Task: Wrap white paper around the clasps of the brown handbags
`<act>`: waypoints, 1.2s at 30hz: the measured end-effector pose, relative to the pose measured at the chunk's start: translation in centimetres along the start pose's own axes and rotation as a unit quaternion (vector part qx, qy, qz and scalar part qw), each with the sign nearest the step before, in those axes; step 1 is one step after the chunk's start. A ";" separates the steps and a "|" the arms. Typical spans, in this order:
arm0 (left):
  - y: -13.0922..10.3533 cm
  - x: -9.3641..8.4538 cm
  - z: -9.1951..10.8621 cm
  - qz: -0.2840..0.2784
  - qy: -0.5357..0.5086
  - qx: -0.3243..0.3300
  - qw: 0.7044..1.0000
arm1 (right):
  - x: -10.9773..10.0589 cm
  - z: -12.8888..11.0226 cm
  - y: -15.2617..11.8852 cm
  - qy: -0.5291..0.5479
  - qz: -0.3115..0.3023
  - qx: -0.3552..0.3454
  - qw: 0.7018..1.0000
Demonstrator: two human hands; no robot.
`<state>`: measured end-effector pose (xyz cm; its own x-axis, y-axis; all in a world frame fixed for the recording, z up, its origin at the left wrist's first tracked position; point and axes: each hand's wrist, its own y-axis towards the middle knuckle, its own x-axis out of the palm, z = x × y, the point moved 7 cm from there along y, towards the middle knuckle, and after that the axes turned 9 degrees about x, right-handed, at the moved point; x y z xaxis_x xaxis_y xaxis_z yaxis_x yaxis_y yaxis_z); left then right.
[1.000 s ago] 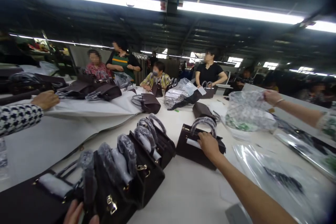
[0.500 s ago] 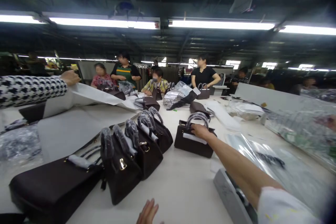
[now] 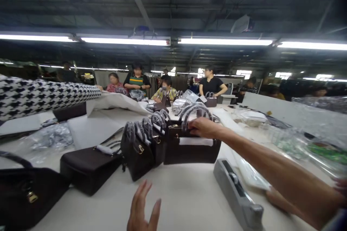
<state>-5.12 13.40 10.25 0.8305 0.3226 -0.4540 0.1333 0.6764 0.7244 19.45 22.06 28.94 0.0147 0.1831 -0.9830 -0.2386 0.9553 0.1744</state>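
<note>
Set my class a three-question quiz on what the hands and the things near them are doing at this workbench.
1. True or false: the left hand is open, with its thumb apart from its fingers.
2. Multiple choice: what does the right hand grasp near its handles?
a) a paper cup
b) a dark handbag
c) a pair of scissors
3. Fill in the blank: the grey tape dispenser sits on the white table, to the ____ of the left hand as the camera sees it.

Key: 1. True; 2. b; 3. right
</note>
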 end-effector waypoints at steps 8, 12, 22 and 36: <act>-7.2 2.6 0.8 -0.063 -0.011 -0.080 0.995 | 9.7 -11.6 -9.9 0.084 -0.047 -0.052 0.994; -8.1 0.9 2.8 -0.015 0.058 -0.025 0.998 | 5.6 -8.3 -15.2 0.237 0.102 -0.056 0.964; -0.9 6.3 16.7 -0.073 0.128 0.271 0.951 | 14.0 1.9 -23.3 0.398 0.281 0.101 0.867; -0.3 11.5 15.5 -0.138 0.207 0.332 0.910 | 15.9 0.7 -20.8 0.412 0.237 -0.022 0.879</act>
<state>12.79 6.65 12.85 0.4599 0.5154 -0.7231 0.7174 0.2642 0.6446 25.38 5.25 9.74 -0.8015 0.3110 -0.5107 -0.0656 0.8032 0.5921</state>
